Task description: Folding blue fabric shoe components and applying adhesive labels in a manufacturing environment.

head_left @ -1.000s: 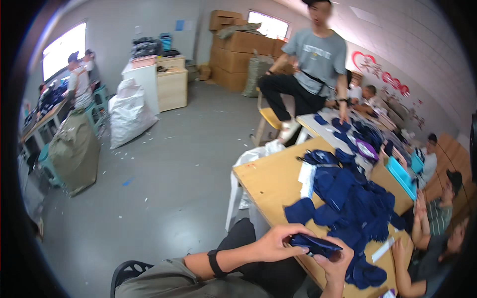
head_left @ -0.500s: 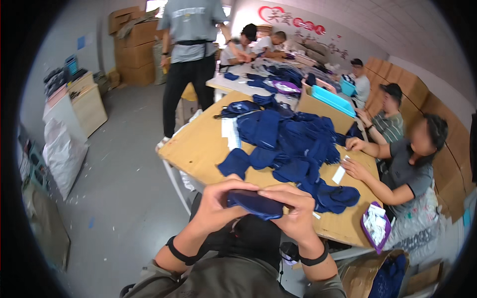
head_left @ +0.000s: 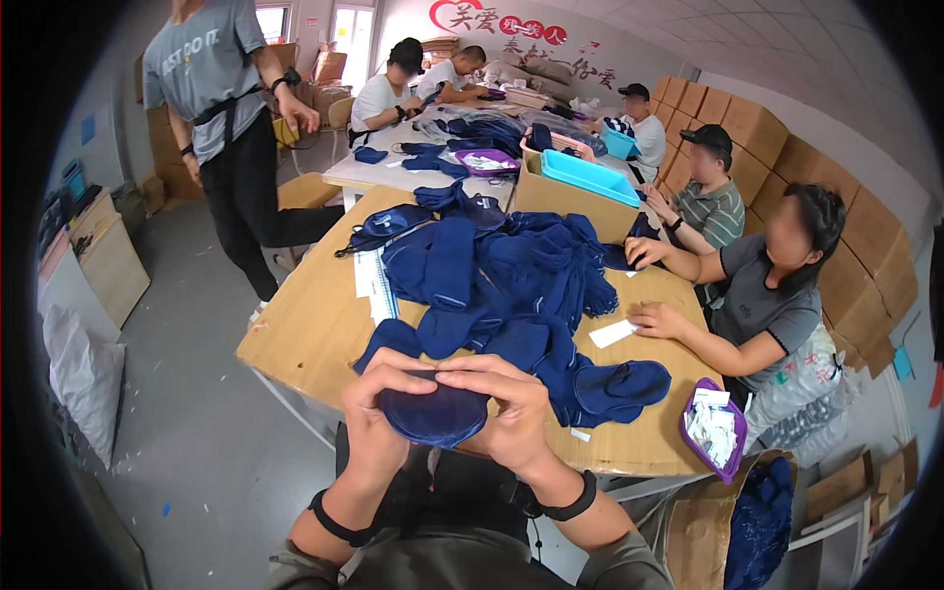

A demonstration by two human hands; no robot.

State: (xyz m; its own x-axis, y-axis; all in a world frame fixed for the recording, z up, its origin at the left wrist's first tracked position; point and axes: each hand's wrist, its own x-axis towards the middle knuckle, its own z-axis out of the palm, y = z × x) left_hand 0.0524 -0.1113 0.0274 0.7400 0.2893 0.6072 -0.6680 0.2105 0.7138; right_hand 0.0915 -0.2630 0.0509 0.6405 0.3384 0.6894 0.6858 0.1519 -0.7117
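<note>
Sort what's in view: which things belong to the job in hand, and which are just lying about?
Likely in the job:
- navy rounded piece, held by left hand and right hand
- navy fabric pile on the wooden table

Apparently just lying about:
- light blue tray
- white sack on the floor
- stacked cartons, right side

The room is bright. White light glares from a tall opening (head_left: pixel 351 37) far past the hands. The left hand (head_left: pixel 377 403) and right hand (head_left: pixel 509 408) look clear, and the blue pouch (head_left: pixel 433 418) between them shines a little. Dark shadows sit in the folds of the cloth (head_left: pixel 536 265) just past them. All around, far from the hands, the edges go black, and boxes (head_left: pixel 855 295) off to the right look bent.
</note>
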